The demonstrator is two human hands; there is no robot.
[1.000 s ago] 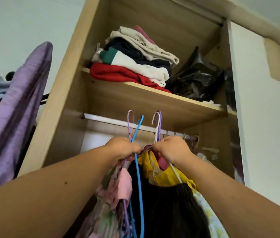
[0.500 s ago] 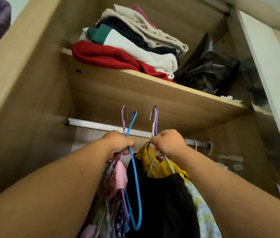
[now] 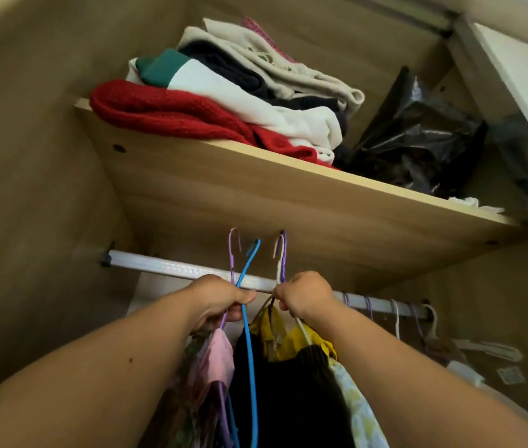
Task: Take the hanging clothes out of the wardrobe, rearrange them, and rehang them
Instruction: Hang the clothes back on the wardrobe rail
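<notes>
- While both arms reach up into the pale wooden wardrobe (image 3: 46, 189), the left hand (image 3: 220, 302) grips two thin hangers at the neck: a lilac wire hanger (image 3: 232, 253) and a bright blue wire hanger (image 3: 249, 334). Its fingers are curled tight round both stems.
- The right hand (image 3: 304, 295) pinches a second pair, a white wire hanger (image 3: 278, 253) and a purple wire hanger (image 3: 284, 253), with fingers closed just under the hooks.
- Holding at the necks presumably lets each pair move as one bundle and leaves the hooks free to catch the rail.
- All four hooks stand higher than the silver metal hanging rail (image 3: 172, 266). Cannot tell whether any is actually over it. Judged to be a lift at the rail; hanging on or taking off cannot be decided.
- Clothes hang bunched below the hands, between the forearms: a pink garment (image 3: 220, 354) under the left; a mustard-yellow garment (image 3: 307, 341), a black garment (image 3: 288, 399) and pale floral fabric (image 3: 359, 412) under the right.
- Other hangers (image 3: 395, 315) occupy the rail's right end, which likely explains working at its middle.
- The wooden shelf (image 3: 288, 195) sits close above, so raised hooks could strike its underside.
- On the shelf: a folded stack with a red knit jumper (image 3: 172, 114) lowest and a crumpled black plastic bag (image 3: 417, 140) beside it.
</notes>
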